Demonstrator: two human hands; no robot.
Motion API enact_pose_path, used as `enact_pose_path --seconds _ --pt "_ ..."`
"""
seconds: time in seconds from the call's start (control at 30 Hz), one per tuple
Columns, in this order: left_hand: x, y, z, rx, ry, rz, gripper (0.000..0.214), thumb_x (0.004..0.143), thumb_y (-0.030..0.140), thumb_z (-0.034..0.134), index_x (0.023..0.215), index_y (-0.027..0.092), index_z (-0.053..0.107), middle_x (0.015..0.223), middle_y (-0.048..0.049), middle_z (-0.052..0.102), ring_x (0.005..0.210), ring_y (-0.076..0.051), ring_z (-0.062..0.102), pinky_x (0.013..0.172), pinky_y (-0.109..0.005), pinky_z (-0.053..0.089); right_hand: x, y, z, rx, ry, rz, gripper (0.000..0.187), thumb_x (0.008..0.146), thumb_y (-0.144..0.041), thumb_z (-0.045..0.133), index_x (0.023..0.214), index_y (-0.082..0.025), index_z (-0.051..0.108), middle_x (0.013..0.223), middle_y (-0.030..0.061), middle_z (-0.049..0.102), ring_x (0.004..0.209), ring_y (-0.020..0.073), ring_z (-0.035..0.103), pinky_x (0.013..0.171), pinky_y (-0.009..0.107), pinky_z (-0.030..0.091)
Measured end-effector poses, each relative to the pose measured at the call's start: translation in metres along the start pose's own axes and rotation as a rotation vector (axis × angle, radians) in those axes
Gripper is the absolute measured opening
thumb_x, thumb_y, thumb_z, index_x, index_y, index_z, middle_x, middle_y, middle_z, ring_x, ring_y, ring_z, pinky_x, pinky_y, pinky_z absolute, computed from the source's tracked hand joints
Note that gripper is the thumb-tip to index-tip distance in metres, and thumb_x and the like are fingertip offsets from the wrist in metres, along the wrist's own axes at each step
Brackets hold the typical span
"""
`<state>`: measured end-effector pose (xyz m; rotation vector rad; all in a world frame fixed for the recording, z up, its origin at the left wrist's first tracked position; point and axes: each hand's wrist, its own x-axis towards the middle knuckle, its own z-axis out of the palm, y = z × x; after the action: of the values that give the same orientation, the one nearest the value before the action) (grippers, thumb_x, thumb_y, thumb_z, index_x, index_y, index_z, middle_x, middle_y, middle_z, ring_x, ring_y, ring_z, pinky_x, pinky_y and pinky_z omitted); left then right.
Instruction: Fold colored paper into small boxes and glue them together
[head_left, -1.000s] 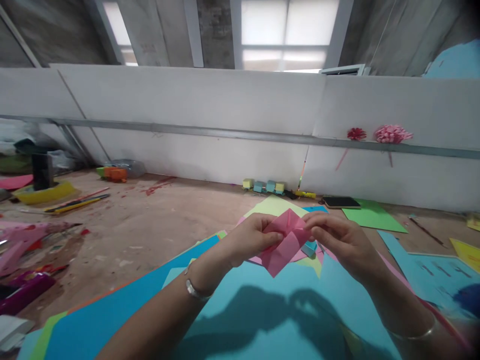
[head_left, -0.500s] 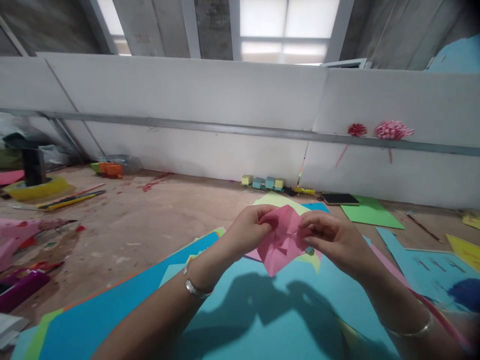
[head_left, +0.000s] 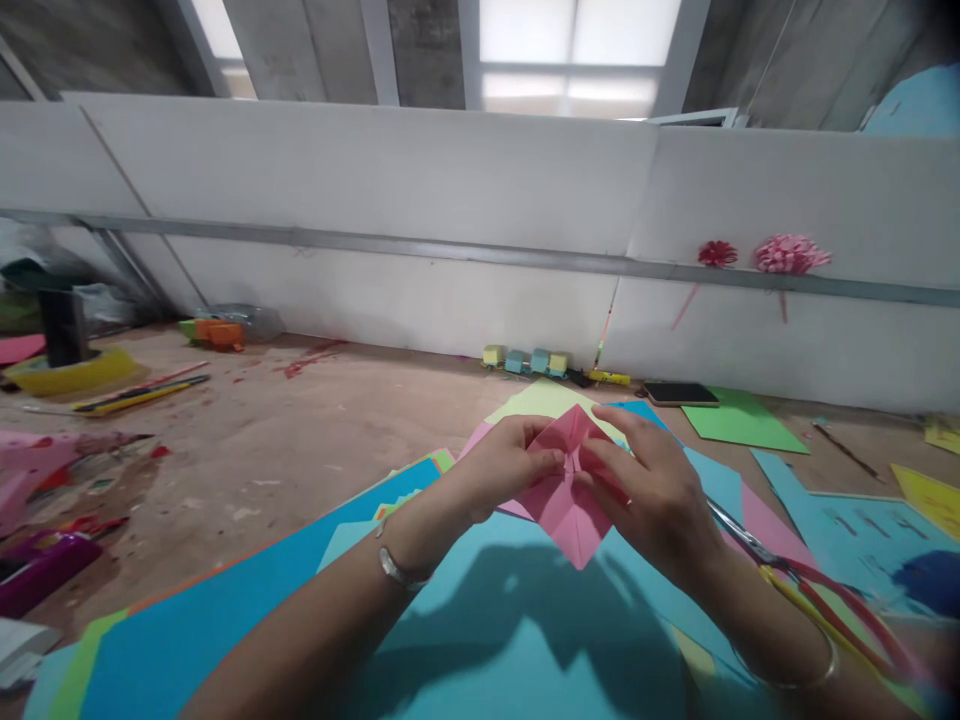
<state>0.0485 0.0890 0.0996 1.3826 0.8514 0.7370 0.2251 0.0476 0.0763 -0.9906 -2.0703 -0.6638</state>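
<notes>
A folded piece of pink paper (head_left: 574,520), creased into a diamond shape, is held up above light-blue sheets. My left hand (head_left: 506,460) pinches its left side, thumb in front near the centre. My right hand (head_left: 652,490) is at its right side, with the fingertips pressed onto the front folds by the middle. Beneath the hands lie light-blue paper sheets (head_left: 465,640), with their shadow across them. Scissors (head_left: 757,545) with red and yellow handles rest beside my right forearm, which partly hides them.
To the left are a pink glue gun (head_left: 37,470), a purple tool (head_left: 49,570), pencils (head_left: 142,395) and a yellow tape roll (head_left: 75,375). Along the wall stand small paper blocks (head_left: 525,361) and a phone (head_left: 681,394). Green paper (head_left: 742,420) lies at right.
The pink paper has turned slightly and shifted a little right and down. My right hand has moved from its right edge inward over its front. More of the scissors now shows.
</notes>
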Motion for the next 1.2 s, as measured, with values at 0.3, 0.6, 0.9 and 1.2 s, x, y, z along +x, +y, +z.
enact_pose_path --seconds 0.3,0.6,0.9,1.2 --pt "0.000 0.000 -0.004 0.102 -0.010 -0.025 0.020 0.063 0.019 0.059 0.083 0.014 0.063 0.071 0.0003 0.059 0.060 -0.013 0.051 0.054 -0.023 0.037 0.004 -0.004 -0.009 0.016 0.177 0.096 0.013 0.082 -0.007 0.055 0.075 -0.016 0.060 0.092 0.0123 0.072 0.083 0.0219 0.068 0.073 0.033 0.053" --pt "0.004 -0.003 -0.015 0.442 -0.141 0.024 0.011 0.057 0.012 0.041 0.064 0.018 0.049 0.061 0.0042 0.041 0.057 -0.010 0.037 0.050 -0.022 0.026 0.001 0.029 -0.017 0.070 -0.257 0.484 0.017 0.073 -0.013 0.050 0.059 -0.022 0.051 0.055 0.0004 0.057 0.052 0.0150 0.051 0.048 0.027 0.037" --pt "0.005 -0.002 -0.015 0.566 -0.091 0.031 0.018 0.073 0.022 0.048 0.059 0.019 0.038 0.058 0.0054 0.037 0.056 -0.011 0.034 0.051 -0.024 0.025 0.001 0.023 -0.014 0.186 -0.137 0.250 0.020 0.088 -0.015 0.044 0.098 -0.018 0.061 0.097 0.0109 0.070 0.094 0.0235 0.064 0.079 0.036 0.051" --pt "0.000 0.001 -0.016 0.358 -0.234 0.001 0.039 0.088 0.054 0.047 0.081 0.018 0.063 0.076 -0.0040 0.060 0.068 -0.014 0.051 0.055 -0.023 0.037 0.008 0.028 -0.016 0.737 -0.448 0.592 0.016 0.075 -0.015 0.051 0.071 -0.018 0.066 0.067 0.0010 0.063 0.058 0.0122 0.054 0.050 0.023 0.043"
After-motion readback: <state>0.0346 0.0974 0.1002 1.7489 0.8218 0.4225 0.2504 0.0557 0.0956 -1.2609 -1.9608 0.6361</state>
